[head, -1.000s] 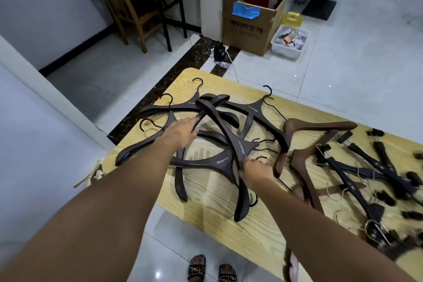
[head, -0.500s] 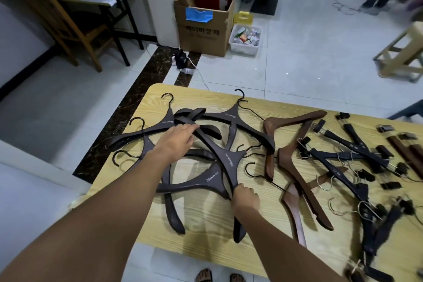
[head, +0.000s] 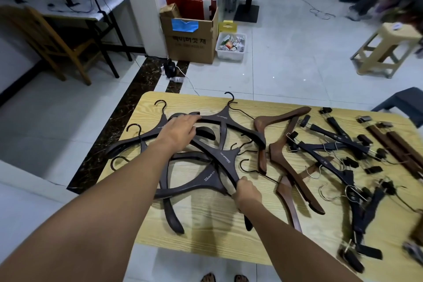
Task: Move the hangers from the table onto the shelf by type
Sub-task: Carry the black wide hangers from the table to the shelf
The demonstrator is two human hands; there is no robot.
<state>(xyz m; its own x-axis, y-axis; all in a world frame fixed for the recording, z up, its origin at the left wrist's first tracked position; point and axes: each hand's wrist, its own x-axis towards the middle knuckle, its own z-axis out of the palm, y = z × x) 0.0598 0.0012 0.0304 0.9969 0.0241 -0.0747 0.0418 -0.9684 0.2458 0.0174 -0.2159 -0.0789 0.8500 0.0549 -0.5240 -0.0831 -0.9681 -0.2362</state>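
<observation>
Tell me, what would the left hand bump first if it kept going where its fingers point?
Probably the neck of the far dark brown hanger, just past the fingertips of the left hand; height is hard to judge.

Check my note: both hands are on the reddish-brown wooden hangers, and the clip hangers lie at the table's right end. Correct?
Not quite. The head view shows the left hand and right hand on the dark brown hangers; the reddish-brown wooden hangers lie untouched beside them. The clip hangers do lie at the table's right end.
</observation>
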